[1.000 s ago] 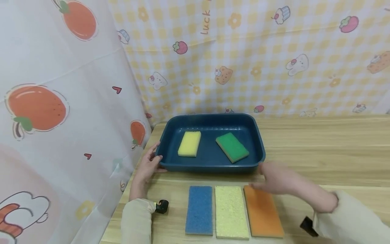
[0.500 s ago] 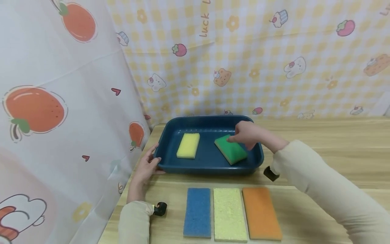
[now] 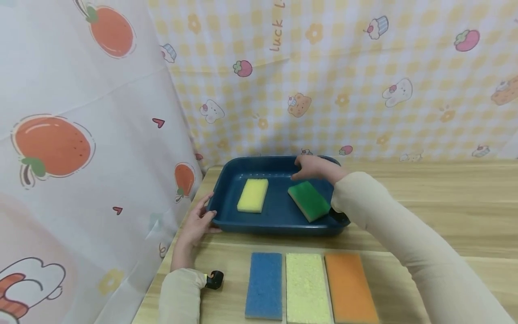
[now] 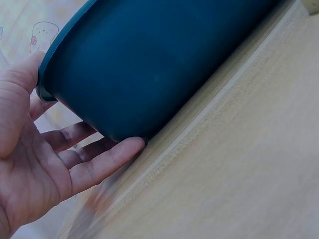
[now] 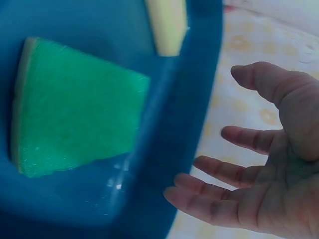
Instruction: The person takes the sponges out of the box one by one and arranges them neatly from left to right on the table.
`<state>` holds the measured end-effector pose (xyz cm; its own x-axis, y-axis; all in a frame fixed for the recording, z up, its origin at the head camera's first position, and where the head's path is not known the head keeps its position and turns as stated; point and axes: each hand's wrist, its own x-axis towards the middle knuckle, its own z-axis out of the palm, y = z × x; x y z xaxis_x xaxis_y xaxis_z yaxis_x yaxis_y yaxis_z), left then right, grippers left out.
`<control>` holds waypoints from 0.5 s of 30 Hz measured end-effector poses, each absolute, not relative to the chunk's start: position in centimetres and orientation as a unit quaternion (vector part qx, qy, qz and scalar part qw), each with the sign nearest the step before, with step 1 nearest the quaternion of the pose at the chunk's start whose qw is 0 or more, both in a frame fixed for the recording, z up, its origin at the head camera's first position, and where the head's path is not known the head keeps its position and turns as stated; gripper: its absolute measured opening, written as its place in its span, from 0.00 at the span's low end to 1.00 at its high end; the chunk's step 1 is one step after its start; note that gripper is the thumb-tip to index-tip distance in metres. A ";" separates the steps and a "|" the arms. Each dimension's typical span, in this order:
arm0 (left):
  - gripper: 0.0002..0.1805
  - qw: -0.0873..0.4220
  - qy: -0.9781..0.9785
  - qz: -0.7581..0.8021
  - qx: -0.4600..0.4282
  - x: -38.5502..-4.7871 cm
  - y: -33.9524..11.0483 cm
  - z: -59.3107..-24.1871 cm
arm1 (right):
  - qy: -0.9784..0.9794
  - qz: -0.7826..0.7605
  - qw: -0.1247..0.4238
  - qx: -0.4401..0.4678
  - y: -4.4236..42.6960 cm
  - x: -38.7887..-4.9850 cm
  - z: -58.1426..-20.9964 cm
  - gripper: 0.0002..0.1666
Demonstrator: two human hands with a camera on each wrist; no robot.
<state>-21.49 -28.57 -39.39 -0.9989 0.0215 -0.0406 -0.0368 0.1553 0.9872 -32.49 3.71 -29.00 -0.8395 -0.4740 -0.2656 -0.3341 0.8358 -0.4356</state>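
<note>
A dark blue rectangular tray (image 3: 279, 230) stands on the wooden table, with a yellow sponge (image 3: 252, 195) and a green sponge (image 3: 309, 200) lying apart inside it. At its front left corner my left hand (image 3: 197, 222) holds the tray, thumb at the rim and fingertips against the outer wall. Over the tray's far right part reaches my right hand (image 3: 317, 168), holding nothing. In the right wrist view its fingers (image 5: 214, 209) are spread near the tray's rim, beyond the green sponge.
In front of the tray, a blue sponge (image 3: 264, 285), a pale yellow sponge (image 3: 307, 288) and an orange sponge (image 3: 351, 288) lie side by side. A printed checked cloth (image 3: 344, 81) hangs close behind the tray, and a white cloth (image 3: 121, 180) hangs at the left.
My right hand has moved from the tray's front right corner, by the orange sponge, over the green sponge to the far side. The left hand stays at its corner.
</note>
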 end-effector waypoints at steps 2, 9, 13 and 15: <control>0.32 0.022 0.761 0.648 -0.010 -21.4 -28.6 -39.5 | 0.942 -0.178 0.184 -0.218 3.4 -32.9 -29.7 0.36; 0.33 0.019 0.760 0.649 -0.014 -21.5 -28.5 -39.6 | 0.942 -0.154 0.199 -0.221 3.1 -33.4 -31.2 0.34; 0.32 0.017 0.759 0.651 -0.011 -21.6 -28.6 -39.6 | 0.943 -0.146 0.197 -0.224 2.8 -33.6 -31.5 0.34; 0.32 0.019 0.758 0.652 -0.007 -21.6 -28.6 -39.6 | 0.944 -0.140 0.200 -0.222 2.7 -33.7 -31.6 0.35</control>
<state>-21.61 -28.58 -39.59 -0.9992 0.0144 -0.0386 -0.0360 0.1496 0.9881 -33.65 2.67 -31.57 -0.8219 -0.4743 -0.3153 -0.3625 0.8626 -0.3528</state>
